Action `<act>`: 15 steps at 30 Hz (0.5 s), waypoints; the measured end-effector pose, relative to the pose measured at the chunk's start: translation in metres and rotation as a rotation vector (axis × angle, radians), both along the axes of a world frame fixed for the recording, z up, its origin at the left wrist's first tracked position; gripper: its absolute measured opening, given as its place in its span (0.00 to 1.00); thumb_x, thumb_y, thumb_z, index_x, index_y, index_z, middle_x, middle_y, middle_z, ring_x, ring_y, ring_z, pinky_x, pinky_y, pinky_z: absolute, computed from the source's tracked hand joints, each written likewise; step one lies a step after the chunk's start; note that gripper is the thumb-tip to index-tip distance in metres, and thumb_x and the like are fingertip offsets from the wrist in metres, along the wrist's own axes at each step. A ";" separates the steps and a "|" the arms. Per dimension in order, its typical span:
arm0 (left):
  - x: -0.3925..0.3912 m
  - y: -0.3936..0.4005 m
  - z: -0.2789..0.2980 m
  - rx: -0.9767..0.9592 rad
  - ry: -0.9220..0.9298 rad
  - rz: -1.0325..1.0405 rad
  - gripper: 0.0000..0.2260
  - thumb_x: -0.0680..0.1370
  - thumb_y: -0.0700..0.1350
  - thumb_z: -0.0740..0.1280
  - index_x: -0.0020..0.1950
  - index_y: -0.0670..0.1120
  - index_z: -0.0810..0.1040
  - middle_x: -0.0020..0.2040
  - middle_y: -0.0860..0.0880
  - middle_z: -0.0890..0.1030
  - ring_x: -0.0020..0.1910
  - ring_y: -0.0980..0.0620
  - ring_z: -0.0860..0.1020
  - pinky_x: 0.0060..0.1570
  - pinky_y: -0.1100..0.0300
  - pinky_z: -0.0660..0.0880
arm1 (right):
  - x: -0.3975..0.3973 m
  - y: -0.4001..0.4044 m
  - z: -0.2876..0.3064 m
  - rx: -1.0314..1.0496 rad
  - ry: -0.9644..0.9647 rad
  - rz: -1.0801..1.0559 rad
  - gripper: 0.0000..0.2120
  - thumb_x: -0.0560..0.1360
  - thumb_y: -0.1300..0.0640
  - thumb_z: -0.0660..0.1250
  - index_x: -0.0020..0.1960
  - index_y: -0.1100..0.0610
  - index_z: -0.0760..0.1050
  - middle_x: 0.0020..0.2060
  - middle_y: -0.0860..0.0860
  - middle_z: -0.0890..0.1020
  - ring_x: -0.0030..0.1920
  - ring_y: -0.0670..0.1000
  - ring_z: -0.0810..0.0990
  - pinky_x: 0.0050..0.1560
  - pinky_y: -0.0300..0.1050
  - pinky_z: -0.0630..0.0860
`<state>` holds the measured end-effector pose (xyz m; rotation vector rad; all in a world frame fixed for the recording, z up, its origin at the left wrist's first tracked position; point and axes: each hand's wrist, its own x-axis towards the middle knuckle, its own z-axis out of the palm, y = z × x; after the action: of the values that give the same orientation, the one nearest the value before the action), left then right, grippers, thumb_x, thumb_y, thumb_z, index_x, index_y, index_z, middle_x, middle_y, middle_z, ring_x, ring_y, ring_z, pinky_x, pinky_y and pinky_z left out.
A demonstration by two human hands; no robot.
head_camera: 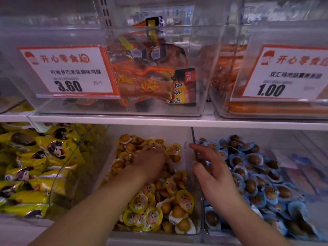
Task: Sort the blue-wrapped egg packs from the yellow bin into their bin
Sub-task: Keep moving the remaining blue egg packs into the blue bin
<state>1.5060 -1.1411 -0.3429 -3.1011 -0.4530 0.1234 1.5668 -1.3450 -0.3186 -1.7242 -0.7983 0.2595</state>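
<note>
The clear bin of yellow-wrapped egg packs (149, 206) sits in the middle of the lower shelf. To its right stands the clear bin of blue-wrapped egg packs (257, 176). My left hand (150, 162) is palm down, fingers dug into the yellow packs at the back of the pile; what it grips is hidden. My right hand (211, 171) hovers over the divider wall (196, 153) between the two bins, fingers spread and curled, holding nothing that I can see. No blue pack shows among the yellow ones.
A bin of yellow snack bags (32, 167) stands at the left. The white shelf edge (159, 120) runs close above the bins. The upper shelf has clear bins with orange meat packs (150, 80) and price cards (71, 71).
</note>
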 end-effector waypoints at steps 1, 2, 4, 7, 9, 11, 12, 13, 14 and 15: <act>0.003 -0.002 -0.003 0.026 -0.014 -0.008 0.12 0.73 0.55 0.71 0.53 0.53 0.80 0.57 0.46 0.76 0.58 0.43 0.76 0.62 0.49 0.62 | 0.000 0.000 0.001 0.000 0.004 0.003 0.25 0.67 0.39 0.58 0.63 0.37 0.74 0.57 0.39 0.74 0.59 0.34 0.74 0.53 0.34 0.74; 0.006 -0.003 -0.006 0.048 -0.025 -0.024 0.11 0.73 0.52 0.71 0.53 0.52 0.80 0.57 0.46 0.76 0.58 0.43 0.77 0.62 0.49 0.61 | -0.001 0.000 0.001 -0.002 0.009 0.005 0.25 0.67 0.39 0.58 0.63 0.37 0.74 0.57 0.39 0.74 0.59 0.34 0.74 0.53 0.35 0.74; 0.008 -0.003 -0.010 0.039 -0.056 -0.044 0.11 0.72 0.52 0.72 0.53 0.52 0.81 0.57 0.47 0.75 0.58 0.44 0.76 0.62 0.49 0.61 | -0.002 0.000 0.003 -0.011 0.014 0.003 0.25 0.67 0.38 0.59 0.63 0.37 0.75 0.57 0.40 0.75 0.59 0.35 0.74 0.54 0.37 0.75; -0.002 0.001 0.002 -0.077 -0.190 -0.017 0.12 0.70 0.58 0.73 0.50 0.56 0.82 0.54 0.53 0.75 0.57 0.49 0.76 0.59 0.54 0.65 | -0.002 -0.001 0.005 -0.015 0.003 0.003 0.24 0.68 0.40 0.59 0.63 0.38 0.75 0.57 0.40 0.75 0.58 0.35 0.75 0.55 0.40 0.77; -0.018 0.003 0.019 -0.225 -0.412 0.081 0.10 0.69 0.58 0.75 0.48 0.58 0.83 0.51 0.57 0.76 0.53 0.54 0.77 0.52 0.59 0.70 | -0.002 -0.002 0.007 -0.014 -0.014 0.008 0.21 0.71 0.45 0.62 0.64 0.40 0.75 0.58 0.41 0.75 0.58 0.35 0.75 0.57 0.42 0.77; -0.044 0.001 0.038 -0.457 -0.683 0.270 0.11 0.67 0.57 0.78 0.44 0.56 0.83 0.47 0.58 0.81 0.48 0.59 0.80 0.48 0.62 0.74 | -0.006 -0.004 0.013 -0.057 -0.085 0.001 0.17 0.76 0.52 0.66 0.64 0.43 0.76 0.59 0.41 0.75 0.58 0.35 0.74 0.60 0.40 0.75; -0.060 -0.002 0.046 -0.575 -0.789 0.366 0.12 0.66 0.57 0.80 0.43 0.55 0.83 0.45 0.58 0.83 0.45 0.61 0.81 0.45 0.66 0.75 | -0.008 -0.007 0.018 -0.076 -0.176 -0.035 0.16 0.77 0.57 0.67 0.63 0.46 0.77 0.60 0.42 0.74 0.59 0.37 0.74 0.63 0.39 0.73; -0.078 -0.005 0.053 -0.657 -0.866 0.444 0.13 0.64 0.57 0.80 0.43 0.55 0.82 0.42 0.59 0.84 0.42 0.63 0.82 0.41 0.68 0.75 | -0.011 -0.009 0.025 -0.078 -0.307 -0.081 0.15 0.77 0.60 0.67 0.62 0.50 0.78 0.61 0.45 0.74 0.61 0.40 0.74 0.64 0.35 0.71; -0.096 -0.010 0.057 -0.701 -0.916 0.499 0.14 0.63 0.57 0.81 0.42 0.55 0.82 0.40 0.60 0.84 0.40 0.63 0.82 0.38 0.68 0.75 | -0.017 -0.012 0.033 -0.060 -0.439 -0.125 0.14 0.77 0.61 0.67 0.61 0.52 0.79 0.60 0.47 0.75 0.60 0.43 0.74 0.63 0.31 0.68; -0.114 -0.015 0.060 -0.722 -0.948 0.539 0.15 0.63 0.57 0.81 0.42 0.56 0.81 0.39 0.60 0.84 0.38 0.62 0.82 0.37 0.65 0.75 | -0.025 -0.013 0.042 -0.020 -0.530 -0.149 0.13 0.76 0.59 0.66 0.60 0.53 0.80 0.59 0.47 0.76 0.58 0.43 0.75 0.61 0.27 0.67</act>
<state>1.3924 -1.1566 -0.2825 -3.3291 -1.5210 -1.5447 1.5417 -1.3582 -0.2766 -1.8869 -1.0386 -0.3065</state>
